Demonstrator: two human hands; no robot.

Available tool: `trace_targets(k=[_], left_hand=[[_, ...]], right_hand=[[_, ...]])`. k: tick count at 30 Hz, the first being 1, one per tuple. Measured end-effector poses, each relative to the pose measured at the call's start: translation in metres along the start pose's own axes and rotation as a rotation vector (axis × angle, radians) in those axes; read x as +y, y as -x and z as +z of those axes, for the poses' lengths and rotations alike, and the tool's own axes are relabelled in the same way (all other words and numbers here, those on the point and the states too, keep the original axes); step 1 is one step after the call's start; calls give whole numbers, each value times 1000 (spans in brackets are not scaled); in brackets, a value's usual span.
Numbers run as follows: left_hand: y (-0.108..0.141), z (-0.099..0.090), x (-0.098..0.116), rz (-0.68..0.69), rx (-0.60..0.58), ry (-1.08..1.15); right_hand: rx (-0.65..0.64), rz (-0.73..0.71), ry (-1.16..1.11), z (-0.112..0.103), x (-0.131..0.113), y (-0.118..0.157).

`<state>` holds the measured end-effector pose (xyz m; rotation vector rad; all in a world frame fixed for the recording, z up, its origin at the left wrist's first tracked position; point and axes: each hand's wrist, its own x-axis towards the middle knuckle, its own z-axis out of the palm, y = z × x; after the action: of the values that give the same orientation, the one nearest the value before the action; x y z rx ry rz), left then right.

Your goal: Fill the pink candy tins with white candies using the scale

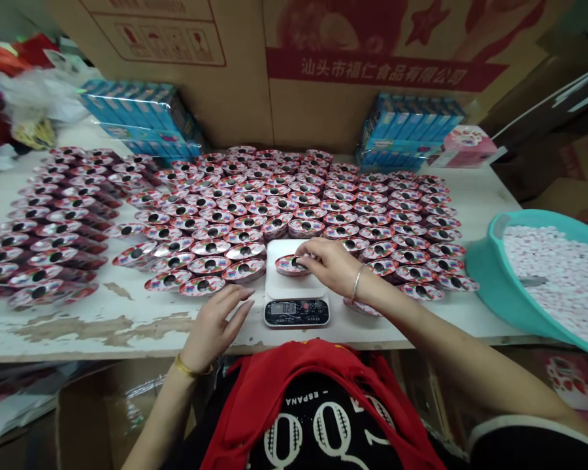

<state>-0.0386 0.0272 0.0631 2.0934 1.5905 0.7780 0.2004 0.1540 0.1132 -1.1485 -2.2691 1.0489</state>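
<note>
A white digital scale (285, 287) with a black display panel sits at the middle of the table's front. On its plate stands a small oval-topped box (287, 264), printed red and white, with a dark round hole in its top. My right hand (326, 263) reaches over the scale from the right. Its thumb and fingers come together at the hole's edge; anything between the fingertips is hidden. My left hand (219, 325) rests near the table's front edge, left of the scale, with fingers apart and nothing in them. Close rows of matching boxes (210, 264) surround the scale.
At the right stands a turquoise basin (494, 261) of small white-and-pink pieces (558, 274), with a scoop-like grey tool (533, 281) in it. Blue wrapped packs (137, 117) and a large cardboard carton (318, 111) line the back. A pink box (466, 146) sits back right.
</note>
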Motion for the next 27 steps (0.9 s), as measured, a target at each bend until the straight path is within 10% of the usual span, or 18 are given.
trace_targets(k=[10,18,27], left_hand=[[-3,4,-8,2,8,26],[-4,0,-10,-4,7,18],[-6,-1,-12,-40,-17,-5]], right_hand=[[-15,-49,3,4,0,-2],[115,348,-673,-21,13,16],[158,437,-684,-22,19,33]])
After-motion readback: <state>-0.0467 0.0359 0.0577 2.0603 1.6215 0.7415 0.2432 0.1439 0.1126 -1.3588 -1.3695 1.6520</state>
